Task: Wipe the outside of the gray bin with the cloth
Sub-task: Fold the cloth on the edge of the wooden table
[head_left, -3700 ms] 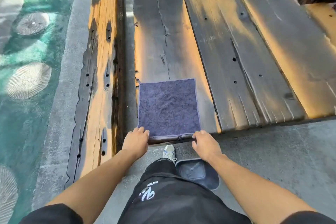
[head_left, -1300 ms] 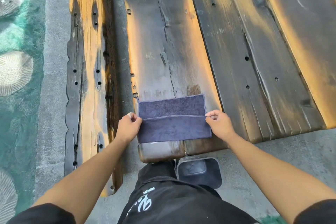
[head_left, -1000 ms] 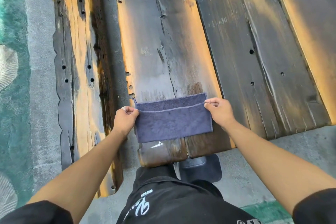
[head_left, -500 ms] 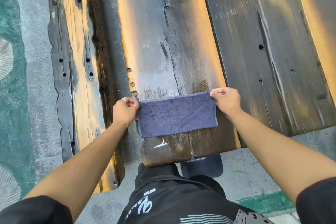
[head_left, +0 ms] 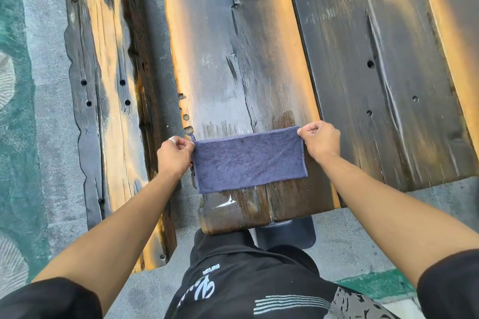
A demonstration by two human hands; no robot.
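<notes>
At the far left, a narrower worn plank (head_left: pixel 103 111) is seen apart from the main wooden table (head_left: pixel 259 33), with a gap between. The left hand (head_left: pixel 175 154) is closed in a pinch on the upper left corner of the cloth (head_left: pixel 250 162); the cloth is held folded into a band, stretched over the table's near end, presumably so a tidy, thicker pad is made for wiping. The upper right corner is pinched by the right hand (head_left: pixel 320 141), fingers curled. The gray bin (head_left: pixel 287 232) is seen on the ground below the table's near edge, mostly hidden, and is not yet touched.
</notes>
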